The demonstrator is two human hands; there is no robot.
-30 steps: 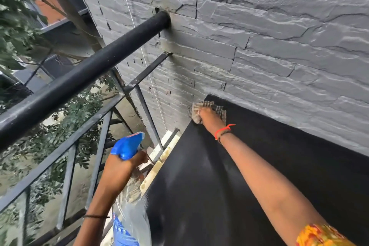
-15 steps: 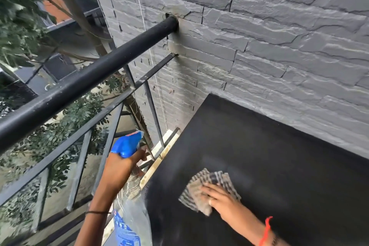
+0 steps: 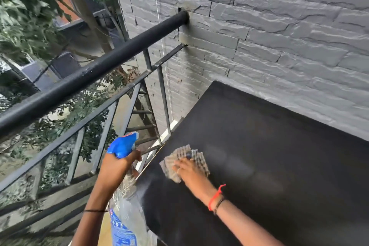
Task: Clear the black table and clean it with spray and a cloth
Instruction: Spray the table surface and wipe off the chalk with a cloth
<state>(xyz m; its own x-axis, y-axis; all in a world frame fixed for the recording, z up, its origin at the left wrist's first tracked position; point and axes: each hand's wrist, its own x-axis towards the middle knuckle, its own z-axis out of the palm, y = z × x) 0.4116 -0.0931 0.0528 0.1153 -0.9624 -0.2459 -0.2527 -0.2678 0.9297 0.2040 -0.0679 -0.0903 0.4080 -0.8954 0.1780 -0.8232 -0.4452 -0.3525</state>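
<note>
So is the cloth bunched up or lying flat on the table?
Lying flat: the checked cloth rests on the black table under the right hand, whose straight fingers press it down.

The flat black table top (image 3: pixel 279 146) looks matt and smooth, with faint pale hazy streaks; the small grey-and-beige checked cloth (image 3: pixel 179 156) is a soft woven fabric with a coarse, waffled weave; the clear plastic spray bottle (image 3: pixel 127 221) is glossy, catching bright reflections, and its blue plastic trigger head (image 3: pixel 122 145) is smooth with a slight sheen; the grey stone-faced wall (image 3: pixel 279 36) is rough, ridged and matt; the round black metal railing (image 3: pixel 99 70) is painted, dull-satin and scuffed; the thin red wrist band (image 3: pixel 214 198) is twisted thread.
</note>
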